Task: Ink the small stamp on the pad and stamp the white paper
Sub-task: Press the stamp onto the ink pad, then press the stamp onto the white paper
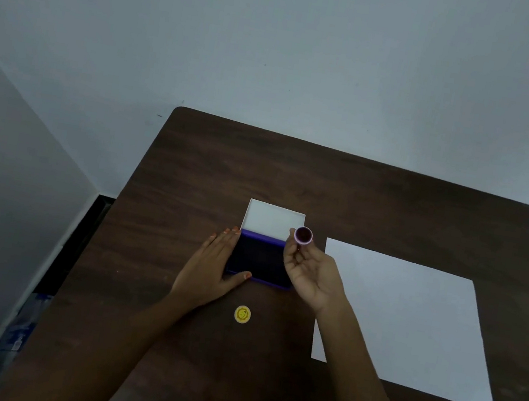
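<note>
A small round stamp (303, 235) with a pale purple rim is held up in my right hand (310, 273), its dark inked face turned toward me, just above the right edge of the ink pad. The ink pad (260, 258) lies open on the brown table, dark blue, its white lid (274, 220) flipped back behind it. My left hand (210, 268) rests flat against the pad's left side, thumb on its front edge. The white paper (410, 324) lies to the right of my right hand, blank.
A small yellow round cap or sticker (242, 314) lies on the table (188, 188) in front of the pad. The table's left edge runs beside a grey wall; clutter shows on the floor at lower left.
</note>
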`<state>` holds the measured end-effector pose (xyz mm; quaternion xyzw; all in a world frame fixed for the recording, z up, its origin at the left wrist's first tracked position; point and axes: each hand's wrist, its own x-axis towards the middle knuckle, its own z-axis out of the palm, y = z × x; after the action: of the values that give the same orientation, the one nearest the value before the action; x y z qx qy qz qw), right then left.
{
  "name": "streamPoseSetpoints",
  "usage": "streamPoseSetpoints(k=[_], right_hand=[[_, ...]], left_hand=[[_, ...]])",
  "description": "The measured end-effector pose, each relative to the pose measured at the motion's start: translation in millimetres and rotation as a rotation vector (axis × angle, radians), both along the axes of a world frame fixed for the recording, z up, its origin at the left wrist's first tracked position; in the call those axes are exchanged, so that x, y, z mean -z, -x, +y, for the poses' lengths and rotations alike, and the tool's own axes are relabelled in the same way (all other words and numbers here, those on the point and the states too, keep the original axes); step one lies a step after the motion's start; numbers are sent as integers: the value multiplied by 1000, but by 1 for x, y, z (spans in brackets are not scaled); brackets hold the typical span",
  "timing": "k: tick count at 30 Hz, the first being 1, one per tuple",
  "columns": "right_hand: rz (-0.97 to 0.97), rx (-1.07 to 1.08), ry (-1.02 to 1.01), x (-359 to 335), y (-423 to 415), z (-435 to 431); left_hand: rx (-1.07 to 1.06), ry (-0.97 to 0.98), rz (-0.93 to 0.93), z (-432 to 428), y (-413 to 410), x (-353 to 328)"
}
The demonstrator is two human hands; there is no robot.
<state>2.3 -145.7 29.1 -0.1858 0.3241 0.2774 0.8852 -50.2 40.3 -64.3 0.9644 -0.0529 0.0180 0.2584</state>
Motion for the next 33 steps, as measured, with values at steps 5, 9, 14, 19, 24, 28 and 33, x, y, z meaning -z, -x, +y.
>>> streamPoseSetpoints(k=[5,9,14,19,24,28,33], right_hand=[[-13,7,-48,-12,6,-8],[-37,28,-15,-13,10,-15],[-120,65,193,-11,8,-42],[-238,101,472,-9,-3,-88],[-340,-28,1083,2,-12,-106],[-382,-41,1227,15,-22,-104],[-439,-113,1397,35,-41,-98]], left_hand=[[-17,10,19,-1,0,0],[-12,53,36,0,0,-2],[-76,48,-54,-17,-3,-18],[217,-9,-134,-84,-13,-32],[360,54,54,-157,-13,-22],[255,11,181,-179,-13,-6],[234,-96,228,-184,-12,3]])
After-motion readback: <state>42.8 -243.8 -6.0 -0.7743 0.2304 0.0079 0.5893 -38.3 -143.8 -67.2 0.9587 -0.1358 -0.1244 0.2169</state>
